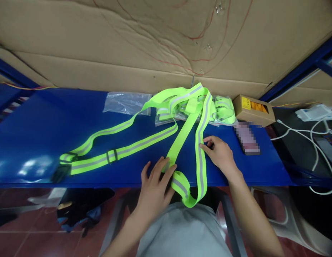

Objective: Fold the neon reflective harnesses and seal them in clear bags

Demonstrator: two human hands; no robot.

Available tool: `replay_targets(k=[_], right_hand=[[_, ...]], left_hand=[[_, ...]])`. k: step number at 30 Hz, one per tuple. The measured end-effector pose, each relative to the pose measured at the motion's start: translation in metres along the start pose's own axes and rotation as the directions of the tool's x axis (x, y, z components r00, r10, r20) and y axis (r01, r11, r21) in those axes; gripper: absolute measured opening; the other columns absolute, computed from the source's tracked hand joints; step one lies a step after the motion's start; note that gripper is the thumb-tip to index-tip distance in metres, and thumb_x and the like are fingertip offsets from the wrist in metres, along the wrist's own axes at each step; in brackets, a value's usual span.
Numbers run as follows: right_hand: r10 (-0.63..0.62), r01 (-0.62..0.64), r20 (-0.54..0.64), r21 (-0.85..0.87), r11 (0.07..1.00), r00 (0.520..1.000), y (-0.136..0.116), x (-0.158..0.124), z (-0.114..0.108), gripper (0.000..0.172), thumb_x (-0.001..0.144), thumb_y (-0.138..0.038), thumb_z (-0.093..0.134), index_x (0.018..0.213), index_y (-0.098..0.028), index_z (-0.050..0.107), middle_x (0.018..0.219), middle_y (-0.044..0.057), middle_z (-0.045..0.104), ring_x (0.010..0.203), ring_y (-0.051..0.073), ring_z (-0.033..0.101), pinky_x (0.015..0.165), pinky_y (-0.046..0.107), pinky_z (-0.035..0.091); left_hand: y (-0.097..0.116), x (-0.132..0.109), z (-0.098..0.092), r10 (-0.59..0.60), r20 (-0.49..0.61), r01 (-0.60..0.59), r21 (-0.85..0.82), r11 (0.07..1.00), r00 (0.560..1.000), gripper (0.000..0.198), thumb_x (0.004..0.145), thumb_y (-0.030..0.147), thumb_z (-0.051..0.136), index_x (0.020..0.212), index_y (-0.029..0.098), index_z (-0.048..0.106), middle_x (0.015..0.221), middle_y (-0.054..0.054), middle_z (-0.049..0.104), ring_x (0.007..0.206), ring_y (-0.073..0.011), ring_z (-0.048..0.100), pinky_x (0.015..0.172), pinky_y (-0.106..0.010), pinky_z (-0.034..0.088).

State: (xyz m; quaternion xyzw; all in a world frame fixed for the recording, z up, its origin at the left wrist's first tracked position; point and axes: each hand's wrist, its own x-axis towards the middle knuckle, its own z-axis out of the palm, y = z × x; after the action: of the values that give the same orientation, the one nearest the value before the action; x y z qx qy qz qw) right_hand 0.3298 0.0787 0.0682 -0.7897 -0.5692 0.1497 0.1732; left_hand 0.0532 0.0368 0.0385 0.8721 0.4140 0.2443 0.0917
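A long neon-yellow reflective strap (179,141) with a grey stripe lies in loops across the table, one loop hanging over the front edge. My left hand (156,185) rests on it near that edge, fingers spread. To the right, my right hand (219,153) has its thumb on the edge of the strap's right run, fingers curled; the grip is partly hidden. At the far left end sits a black buckle (61,172), with a black slider (111,156) to its right. Behind, more folded yellow straps (225,109) lie in clear plastic bags.
A clear plastic bag (125,102) lies at the back of the blue table (48,125). On the right are a cardboard box (254,110) and a phone (247,138). White cables (313,135) spread over a dark surface beyond. A cardboard wall (101,43) stands behind.
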Motion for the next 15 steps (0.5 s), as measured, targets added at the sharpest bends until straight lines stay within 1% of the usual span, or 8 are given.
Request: replay_targets(k=[2,4,6,7,9,12,15], right_hand=[[-0.008,0.005,-0.045,-0.067,0.998,0.999,-0.005,0.0,0.002,0.038,0.096,-0.047,0.063,0.129,-0.027,0.065,0.112,0.005,0.07,0.097,0.025,0.068,0.062,0.031,0.041],[0.0,-0.01,-0.075,-0.135,0.991,0.997,-0.01,0.0,0.004,0.049,0.1,-0.048,0.055,0.143,-0.024,0.057,0.126,0.011,0.066,0.105,0.03,0.068,0.062,0.033,0.042],[0.022,-0.034,-0.079,-0.152,0.988,0.997,-0.012,0.002,0.006,0.052,0.102,-0.046,0.051,0.146,-0.02,0.055,0.132,0.015,0.063,0.105,0.033,0.067,0.064,0.036,0.044],[0.031,-0.042,-0.081,-0.14,0.989,0.996,-0.013,0.004,0.006,0.05,0.102,-0.045,0.051,0.144,-0.019,0.056,0.132,0.017,0.063,0.103,0.033,0.068,0.064,0.036,0.044],[0.039,-0.048,-0.089,-0.095,0.994,0.995,-0.012,0.01,0.007,0.042,0.1,-0.041,0.055,0.135,-0.02,0.062,0.126,0.016,0.065,0.1,0.032,0.068,0.065,0.036,0.044],[0.024,-0.026,-0.098,-0.021,0.999,0.995,-0.005,0.021,0.008,0.025,0.095,-0.036,0.061,0.116,-0.024,0.068,0.11,0.009,0.07,0.096,0.029,0.068,0.066,0.033,0.042],[-0.017,0.026,-0.115,0.073,0.997,0.993,0.003,0.03,0.008,0.013,0.091,-0.034,0.066,0.099,-0.024,0.067,0.097,0.005,0.071,0.09,0.026,0.068,0.066,0.031,0.042]], left_hand=[[-0.003,-0.002,-0.002,0.042,0.018,-0.043,0.039,0.998,0.999,0.046,0.095,0.014,0.053,0.139,0.023,0.06,0.153,-0.015,0.054,0.147,-0.0356,0.047,0.119,-0.059,0.03],[-0.007,-0.006,-0.005,0.093,0.035,-0.096,0.074,0.993,0.995,0.042,0.096,0.015,0.053,0.136,0.024,0.063,0.155,-0.014,0.053,0.148,-0.0361,0.046,0.119,-0.058,0.033],[-0.014,-0.012,-0.009,0.138,0.042,-0.141,0.095,0.985,0.99,0.039,0.096,0.016,0.054,0.132,0.023,0.066,0.154,-0.013,0.054,0.147,-0.0358,0.047,0.118,-0.055,0.036],[-0.017,-0.015,-0.012,0.156,0.044,-0.16,0.1,0.982,0.987,0.038,0.096,0.018,0.055,0.131,0.022,0.067,0.154,-0.012,0.055,0.147,-0.0354,0.048,0.118,-0.054,0.037],[-0.023,-0.02,-0.016,0.182,0.051,-0.187,0.102,0.977,0.982,0.036,0.096,0.02,0.055,0.13,0.022,0.068,0.153,-0.011,0.057,0.145,-0.0342,0.05,0.118,-0.051,0.039],[-0.027,-0.026,-0.02,0.2,0.056,-0.205,0.104,0.973,0.978,0.033,0.097,0.023,0.055,0.127,0.022,0.069,0.152,-0.009,0.058,0.143,-0.0328,0.052,0.118,-0.049,0.038],[-0.028,-0.029,-0.021,0.2,0.04,-0.203,0.114,0.973,0.979,0.033,0.098,0.024,0.054,0.127,0.022,0.068,0.153,-0.008,0.058,0.143,-0.033,0.051,0.119,-0.051,0.035]])
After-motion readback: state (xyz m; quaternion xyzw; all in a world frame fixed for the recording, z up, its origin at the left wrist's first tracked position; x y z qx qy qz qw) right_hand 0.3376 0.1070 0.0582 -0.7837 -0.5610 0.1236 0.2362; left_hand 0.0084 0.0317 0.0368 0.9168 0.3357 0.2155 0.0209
